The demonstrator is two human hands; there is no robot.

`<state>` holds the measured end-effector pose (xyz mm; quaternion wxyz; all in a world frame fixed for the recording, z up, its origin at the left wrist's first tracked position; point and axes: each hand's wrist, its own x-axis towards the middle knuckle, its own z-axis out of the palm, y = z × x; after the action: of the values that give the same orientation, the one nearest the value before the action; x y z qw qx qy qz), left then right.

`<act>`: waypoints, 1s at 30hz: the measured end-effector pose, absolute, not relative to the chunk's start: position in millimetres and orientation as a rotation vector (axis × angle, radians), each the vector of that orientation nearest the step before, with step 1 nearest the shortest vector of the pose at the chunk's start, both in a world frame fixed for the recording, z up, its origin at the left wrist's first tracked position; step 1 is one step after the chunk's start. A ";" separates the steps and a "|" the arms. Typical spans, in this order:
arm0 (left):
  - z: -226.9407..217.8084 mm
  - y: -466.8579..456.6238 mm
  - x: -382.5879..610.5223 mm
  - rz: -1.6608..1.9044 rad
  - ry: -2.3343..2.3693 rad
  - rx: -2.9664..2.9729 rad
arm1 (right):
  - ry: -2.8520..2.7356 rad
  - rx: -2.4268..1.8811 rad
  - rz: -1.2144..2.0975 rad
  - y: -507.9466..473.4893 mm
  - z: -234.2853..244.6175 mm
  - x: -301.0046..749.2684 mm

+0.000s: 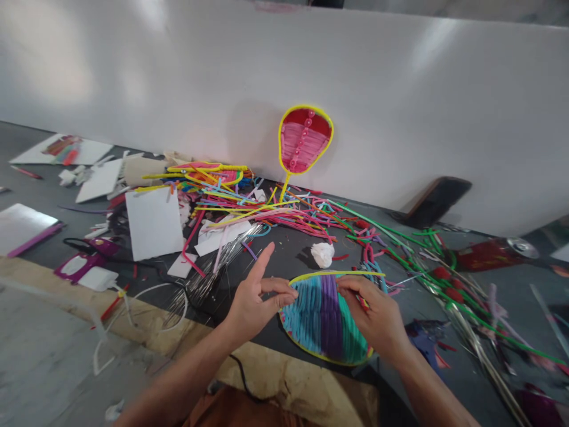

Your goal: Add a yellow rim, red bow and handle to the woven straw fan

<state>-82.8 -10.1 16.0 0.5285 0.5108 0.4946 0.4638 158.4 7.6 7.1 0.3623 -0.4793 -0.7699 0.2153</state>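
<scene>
A flat fan-shaped piece (322, 317) made of blue, purple and green pipe cleaners with a yellow rim lies on the dark table in front of me. My left hand (255, 299) pinches its left top edge with thumb and middle fingers, the index finger pointing up. My right hand (377, 317) rests on its right side, fingers curled and pressing on the yellow rim wire near the top. A finished red and pink fan (304, 141) with a yellow rim leans upright against the white wall behind.
A heap of coloured pipe cleaners (249, 198) covers the table's middle, green ones (413, 249) spreading right. White cards (153, 222), thin wires (213, 273), a crumpled white wad (322, 254), a blue glue gun (424, 338), a red can (493, 254) and a dark phone (438, 201) lie around.
</scene>
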 end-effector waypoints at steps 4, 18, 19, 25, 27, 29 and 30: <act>16.6 -11.2 -82.9 1.140 1.221 1.545 | -1.847 -1.316 0.849 2.2 11.2 146.5; 8.8 -19.5 -78.6 1.112 1.284 2.117 | -1.450 -1.130 1.636 3.9 21.8 92.0; 8.5 -20.1 -79.0 1.096 1.279 2.043 | -1.411 -1.106 1.687 4.4 21.4 92.4; 12.0 -20.3 -80.1 1.067 1.230 1.626 | -1.229 -1.017 1.863 7.4 18.8 92.2; 13.8 -19.7 -80.2 1.095 1.255 1.539 | -1.197 -1.012 1.884 7.8 18.2 91.8; 14.7 -19.3 -80.1 1.106 1.278 1.538 | -1.178 -1.008 1.892 7.6 17.7 91.6; 14.6 -19.3 -80.0 1.097 1.285 1.575 | -1.178 -1.006 1.891 7.3 17.4 91.5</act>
<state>-80.0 -19.3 14.6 0.4040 0.6239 0.5088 0.4344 91.5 7.3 17.4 0.3415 -0.3867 -0.4530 0.7271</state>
